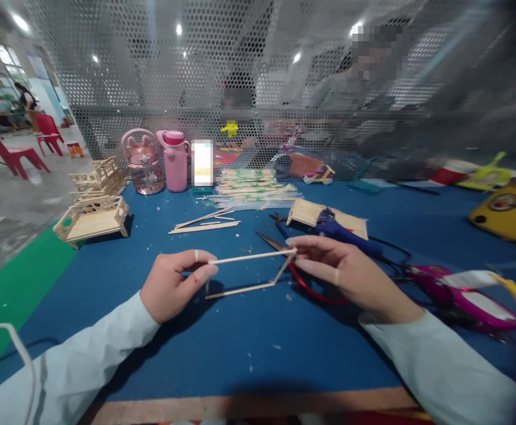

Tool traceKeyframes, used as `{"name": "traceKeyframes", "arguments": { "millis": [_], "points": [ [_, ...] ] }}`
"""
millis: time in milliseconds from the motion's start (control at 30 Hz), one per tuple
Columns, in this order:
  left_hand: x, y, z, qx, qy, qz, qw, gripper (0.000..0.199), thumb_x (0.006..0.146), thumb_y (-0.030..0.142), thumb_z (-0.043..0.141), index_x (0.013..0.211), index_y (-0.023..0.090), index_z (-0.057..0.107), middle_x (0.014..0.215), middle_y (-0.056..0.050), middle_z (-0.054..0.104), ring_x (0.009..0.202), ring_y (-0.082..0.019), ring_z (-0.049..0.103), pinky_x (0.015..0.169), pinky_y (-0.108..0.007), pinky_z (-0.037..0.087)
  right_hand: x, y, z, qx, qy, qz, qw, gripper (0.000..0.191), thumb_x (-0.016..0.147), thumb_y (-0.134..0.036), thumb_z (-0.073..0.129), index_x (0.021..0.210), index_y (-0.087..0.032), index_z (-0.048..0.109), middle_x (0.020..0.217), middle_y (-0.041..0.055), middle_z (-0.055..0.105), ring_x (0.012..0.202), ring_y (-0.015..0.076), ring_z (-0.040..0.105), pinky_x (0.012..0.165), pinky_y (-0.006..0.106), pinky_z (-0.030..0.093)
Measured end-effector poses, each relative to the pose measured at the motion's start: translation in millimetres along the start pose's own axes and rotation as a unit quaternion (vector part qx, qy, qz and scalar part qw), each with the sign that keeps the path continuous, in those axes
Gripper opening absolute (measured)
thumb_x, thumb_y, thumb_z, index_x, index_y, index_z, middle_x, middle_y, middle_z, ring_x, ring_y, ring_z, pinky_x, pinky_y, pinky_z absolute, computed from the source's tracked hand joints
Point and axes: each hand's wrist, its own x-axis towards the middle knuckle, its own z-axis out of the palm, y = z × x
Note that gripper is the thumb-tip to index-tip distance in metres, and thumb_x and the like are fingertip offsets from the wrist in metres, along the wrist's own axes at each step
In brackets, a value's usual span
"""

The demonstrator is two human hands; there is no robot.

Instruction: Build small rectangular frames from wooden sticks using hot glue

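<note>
A thin rectangular frame of wooden sticks (253, 257) is held above the blue table between my two hands. My left hand (173, 283) pinches its near-left corner with thumb and forefinger. At the other end, my right hand (341, 268) grips the right corner between thumb and fingers. Fingertip covers appear on some fingers of both hands. Red-handled scissors (313, 290) lie just beyond and under the right hand, blades pointing left. Behind that hand rests a blue glue gun (339, 227), partly over a flat panel of wooden sticks (304, 213).
Loose sticks (204, 228) lie mid-table, with bundled sticks in plastic (253, 189) behind. Finished miniature stick benches (94, 218) stand at left. Two pink bottles (177, 162) and a phone (202, 162) stand before a perforated screen. A magenta tool (465, 298) and cables occupy the right.
</note>
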Motion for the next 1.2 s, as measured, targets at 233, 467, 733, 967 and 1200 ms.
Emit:
{"name": "traceKeyframes", "arguments": {
  "millis": [233,467,733,967,1200],
  "points": [
    [-3.6,-5.7,1.9,-0.003,0.013,-0.008,1.000,0.024,0.080,0.029,0.056,0.097,0.016,0.065,0.074,-0.002,0.071,0.065,-0.012,0.064,0.061,-0.019,0.048,2.9,5.5,15.0,0.016,-0.048,0.045,0.998,0.038,0.067,-0.052,0.064,0.085,-0.018,0.068,0.086,0.0070,0.070,0.080,0.0222,0.062,0.075,0.035,0.047],
    [-3.6,-1.8,0.5,0.018,0.021,-0.028,0.999,0.024,0.082,0.033,0.053,0.090,0.018,0.069,0.074,-0.002,0.072,0.066,-0.014,0.065,0.062,-0.021,0.048,3.1,6.6,21.1,0.043,-0.056,0.064,0.995,0.042,0.065,-0.053,0.064,0.088,-0.017,0.066,0.083,0.0064,0.069,0.076,0.0201,0.062,0.069,0.032,0.047],
    [19.4,-10.8,3.3,-0.032,0.020,-0.122,0.992,0.030,0.080,0.040,0.052,0.088,0.016,0.068,0.076,-0.004,0.070,0.067,-0.015,0.063,0.060,-0.023,0.049,27.5,9.4,29.0,0.056,-0.060,0.069,0.994,0.033,0.066,-0.045,0.066,0.080,-0.016,0.061,0.073,0.0047,0.066,0.057,0.0107,0.053,0.054,0.024,0.040],
    [19.9,-17.2,-2.0,-0.121,-0.009,-0.166,0.979,0.031,0.081,0.039,0.050,0.090,0.013,0.063,0.074,-0.005,0.067,0.058,-0.012,0.058,0.047,-0.019,0.044,25.2,7.3,29.9,0.083,-0.108,0.096,0.986,0.032,0.064,-0.037,0.068,0.087,-0.017,0.061,0.081,0.0055,0.067,0.068,0.0143,0.059,0.060,0.026,0.043],
    [9.8,-12.7,-5.2,-0.082,-0.027,-0.101,0.991,0.027,0.084,0.036,0.048,0.085,0.014,0.064,0.073,-0.004,0.065,0.063,-0.012,0.058,0.054,-0.019,0.045,45.9,8.3,2.9,0.021,-0.073,0.038,0.996,0.033,0.076,-0.033,0.053,0.103,-0.015,0.062,0.091,0.0097,0.068,0.066,0.0146,0.059,0.058,0.029,0.047]
  ]
}}
